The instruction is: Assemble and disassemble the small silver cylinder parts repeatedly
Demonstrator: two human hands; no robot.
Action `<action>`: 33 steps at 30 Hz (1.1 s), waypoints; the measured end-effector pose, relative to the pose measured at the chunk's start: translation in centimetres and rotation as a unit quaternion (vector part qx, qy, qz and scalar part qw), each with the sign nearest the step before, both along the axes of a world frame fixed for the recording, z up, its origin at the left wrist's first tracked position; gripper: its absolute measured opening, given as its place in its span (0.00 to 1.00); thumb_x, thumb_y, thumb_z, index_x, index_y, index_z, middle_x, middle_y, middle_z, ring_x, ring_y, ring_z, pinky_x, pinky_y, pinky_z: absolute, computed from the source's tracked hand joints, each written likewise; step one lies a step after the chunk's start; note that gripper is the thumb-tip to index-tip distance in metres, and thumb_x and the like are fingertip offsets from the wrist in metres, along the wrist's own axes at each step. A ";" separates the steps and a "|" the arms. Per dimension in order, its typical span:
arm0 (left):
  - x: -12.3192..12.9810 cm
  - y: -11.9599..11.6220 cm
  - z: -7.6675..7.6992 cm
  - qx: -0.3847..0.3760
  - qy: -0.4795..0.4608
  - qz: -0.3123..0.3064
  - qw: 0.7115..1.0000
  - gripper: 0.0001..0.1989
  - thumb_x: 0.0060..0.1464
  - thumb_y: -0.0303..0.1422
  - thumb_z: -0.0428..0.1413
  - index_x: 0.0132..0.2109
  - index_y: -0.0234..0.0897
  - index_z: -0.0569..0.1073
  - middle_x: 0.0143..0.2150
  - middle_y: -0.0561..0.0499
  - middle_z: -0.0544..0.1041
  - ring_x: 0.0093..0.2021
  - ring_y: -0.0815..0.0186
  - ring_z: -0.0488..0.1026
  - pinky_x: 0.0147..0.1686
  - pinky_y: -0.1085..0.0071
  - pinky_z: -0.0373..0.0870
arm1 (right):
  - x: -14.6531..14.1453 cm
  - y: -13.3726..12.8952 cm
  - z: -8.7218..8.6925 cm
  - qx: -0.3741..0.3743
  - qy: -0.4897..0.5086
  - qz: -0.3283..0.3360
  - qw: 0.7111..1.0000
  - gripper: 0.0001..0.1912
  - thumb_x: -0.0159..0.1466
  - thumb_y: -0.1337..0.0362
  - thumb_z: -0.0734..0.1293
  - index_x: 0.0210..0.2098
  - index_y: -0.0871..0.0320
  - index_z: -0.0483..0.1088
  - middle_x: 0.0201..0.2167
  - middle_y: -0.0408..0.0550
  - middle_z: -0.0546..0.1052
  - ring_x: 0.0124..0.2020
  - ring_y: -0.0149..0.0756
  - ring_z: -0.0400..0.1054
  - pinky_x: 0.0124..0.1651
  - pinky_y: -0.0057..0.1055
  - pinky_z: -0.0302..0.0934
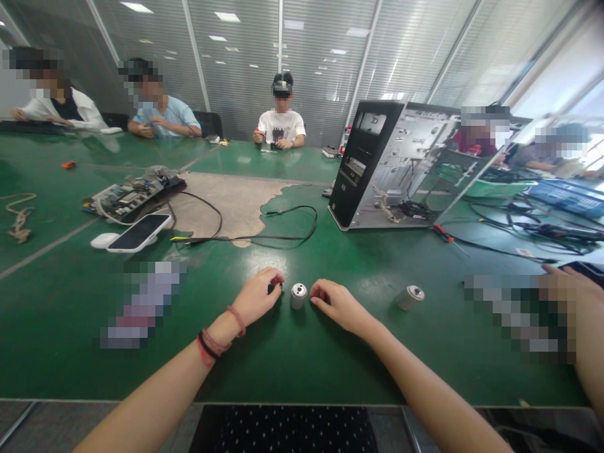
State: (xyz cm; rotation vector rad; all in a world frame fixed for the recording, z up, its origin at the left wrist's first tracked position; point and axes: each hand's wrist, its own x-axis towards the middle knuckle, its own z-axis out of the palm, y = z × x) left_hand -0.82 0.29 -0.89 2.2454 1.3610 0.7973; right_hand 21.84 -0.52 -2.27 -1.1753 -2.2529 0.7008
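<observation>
A small silver-grey metal cylinder (297, 297) stands upright on the green table between my two hands. Its pale round top shows dark holes. My left hand (257, 296) is just left of it, fingers curled toward the thumb around something small and dark that I cannot make out. To the cylinder's right, my right hand (338, 306) rests with its fingers curled in, and nothing shows in them. Neither hand appears to touch the cylinder. A second, similar metal cylinder (411, 297) stands farther right, beyond my right forearm.
An opened computer case (365, 167) stands at the back right, beside tangled cables (538, 223). Back left lie a circuit assembly (136, 192), a phone (139, 233) and a black cable (283, 238). Another person's hand (566, 296) is at the right edge. Several people sit around the table.
</observation>
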 end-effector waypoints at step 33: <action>0.0 0.0 -0.3 0.014 0.010 -0.013 1.000 0.07 0.52 0.24 0.48 0.36 0.37 0.70 0.34 0.51 0.72 0.37 0.64 0.71 0.39 0.69 0.67 | -2.5 -1.0 -0.6 0.114 0.082 0.005 0.990 0.18 0.58 0.62 0.68 0.47 0.53 0.66 0.44 0.50 0.70 0.49 0.43 0.62 0.53 0.41 0.56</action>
